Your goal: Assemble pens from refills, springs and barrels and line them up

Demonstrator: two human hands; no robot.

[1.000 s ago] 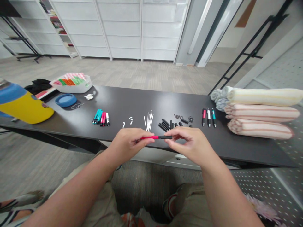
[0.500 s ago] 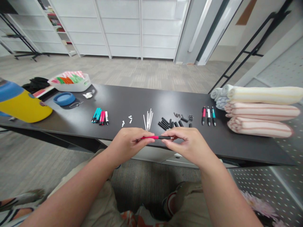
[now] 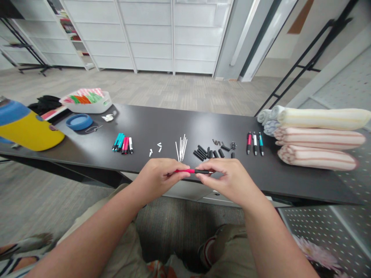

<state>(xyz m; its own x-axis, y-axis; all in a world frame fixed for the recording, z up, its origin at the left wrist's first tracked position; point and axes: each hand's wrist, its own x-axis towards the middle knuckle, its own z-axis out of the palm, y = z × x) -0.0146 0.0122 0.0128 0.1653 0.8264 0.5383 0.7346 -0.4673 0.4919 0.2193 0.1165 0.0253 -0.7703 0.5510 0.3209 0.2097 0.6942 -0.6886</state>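
My left hand (image 3: pixel 159 178) is closed on the red barrel of a pen (image 3: pixel 188 170) held level above the front edge of the black table (image 3: pixel 162 123). My right hand (image 3: pixel 225 179) pinches the pen's black grip end. Just beyond my hands lie white refill tubes (image 3: pixel 181 148), several black grip sleeves (image 3: pixel 206 152) and small white tips (image 3: pixel 156 148). Left of these lie coloured pen barrels (image 3: pixel 123 143). Three whole pens (image 3: pixel 255 143) lie on the right.
Rolled and folded towels (image 3: pixel 315 135) are stacked at the table's right end. At the left stand a blue-and-yellow container (image 3: pixel 27 129), a blue lid (image 3: pixel 79 121) and a white basket (image 3: pixel 86 101) of coloured items. Small springs and dark parts (image 3: pixel 228 145) lie beside the sleeves.
My right hand has slid left along the pen toward my left hand, so less of the black grip shows. The view has shifted slightly.
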